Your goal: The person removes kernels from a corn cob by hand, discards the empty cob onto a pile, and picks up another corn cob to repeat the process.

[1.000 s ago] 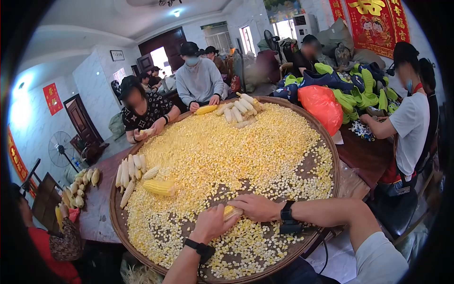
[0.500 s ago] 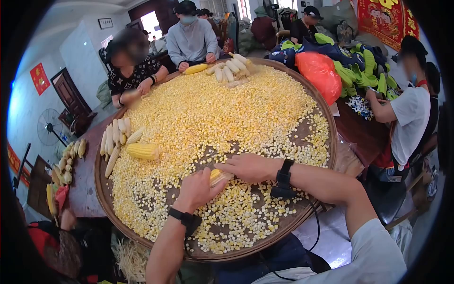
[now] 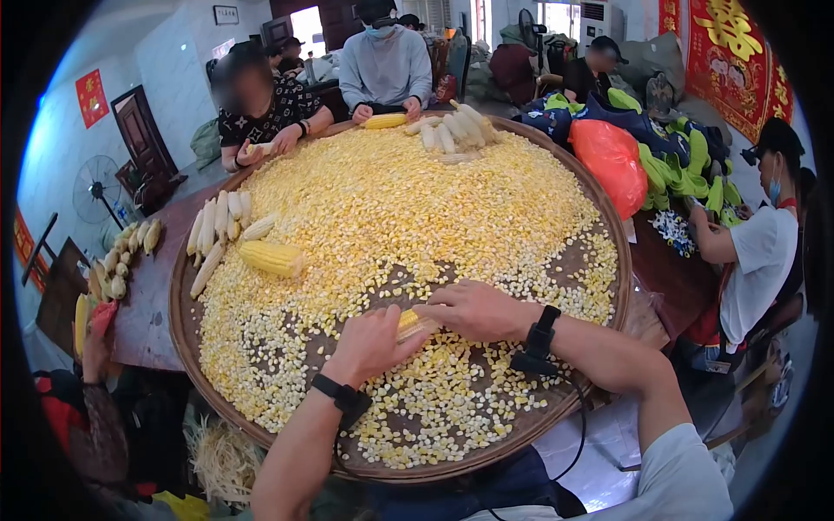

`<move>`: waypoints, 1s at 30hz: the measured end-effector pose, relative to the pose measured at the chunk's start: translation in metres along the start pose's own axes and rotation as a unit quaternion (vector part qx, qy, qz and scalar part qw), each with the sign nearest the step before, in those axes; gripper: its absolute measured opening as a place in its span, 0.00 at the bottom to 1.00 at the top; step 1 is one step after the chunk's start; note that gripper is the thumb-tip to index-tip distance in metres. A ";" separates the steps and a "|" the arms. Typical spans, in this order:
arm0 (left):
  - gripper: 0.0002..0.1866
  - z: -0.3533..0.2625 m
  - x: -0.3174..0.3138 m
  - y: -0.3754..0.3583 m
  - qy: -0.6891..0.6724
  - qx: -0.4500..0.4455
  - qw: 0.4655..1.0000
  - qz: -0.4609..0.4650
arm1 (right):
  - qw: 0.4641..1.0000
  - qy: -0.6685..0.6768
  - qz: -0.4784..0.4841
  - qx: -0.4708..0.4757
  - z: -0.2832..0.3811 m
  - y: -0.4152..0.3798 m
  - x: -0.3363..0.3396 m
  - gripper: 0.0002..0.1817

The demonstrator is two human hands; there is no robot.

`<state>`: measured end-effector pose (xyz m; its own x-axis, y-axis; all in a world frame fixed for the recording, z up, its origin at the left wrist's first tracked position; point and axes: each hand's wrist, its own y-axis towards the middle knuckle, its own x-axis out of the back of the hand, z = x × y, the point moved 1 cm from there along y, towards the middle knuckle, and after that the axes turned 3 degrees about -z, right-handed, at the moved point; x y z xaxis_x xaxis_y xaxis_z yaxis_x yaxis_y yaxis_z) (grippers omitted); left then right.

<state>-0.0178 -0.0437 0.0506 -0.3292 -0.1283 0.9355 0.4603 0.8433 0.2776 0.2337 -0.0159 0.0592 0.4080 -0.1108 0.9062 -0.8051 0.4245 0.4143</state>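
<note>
A partly stripped corn cob (image 3: 412, 323) lies between my two hands, low over the near middle of a large round tray (image 3: 213, 401). My left hand (image 3: 373, 346) is wrapped round its left end. On its right end, the fingers of my right hand (image 3: 478, 311) are curled, with the thumb side against the kernels. Loose corn kernels (image 3: 408, 208) cover much of the tray, heaped toward the far side and scattered thinly near my wrists. To the left of my hands rests an unstripped yellow corn cob (image 3: 271, 258).
Bare cobs (image 3: 208, 230) lie at the tray's left, and more bare cobs (image 3: 460, 130) at its far edge. Two people sit across the tray, each with hands on a cob. At right, a red plastic bag (image 3: 610, 165) and green shoe parts (image 3: 669, 165) sit beside another worker.
My view has shifted slightly, moving the scene right. My hands stay on the cob, with the right fingers more curled. The person at far left of the tray now holds a cob in view.
</note>
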 end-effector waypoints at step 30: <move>0.34 0.000 0.002 0.003 -0.006 0.029 0.999 0.026 | 0.966 0.199 -0.160 -0.050 0.015 -0.004 -0.039 0.12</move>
<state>-0.0173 -0.0414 0.0532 -0.3155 -0.0773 0.9458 0.4280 0.8780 0.2145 0.2150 -0.0265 0.0232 0.7781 0.0959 0.6208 -0.5734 0.5122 0.6394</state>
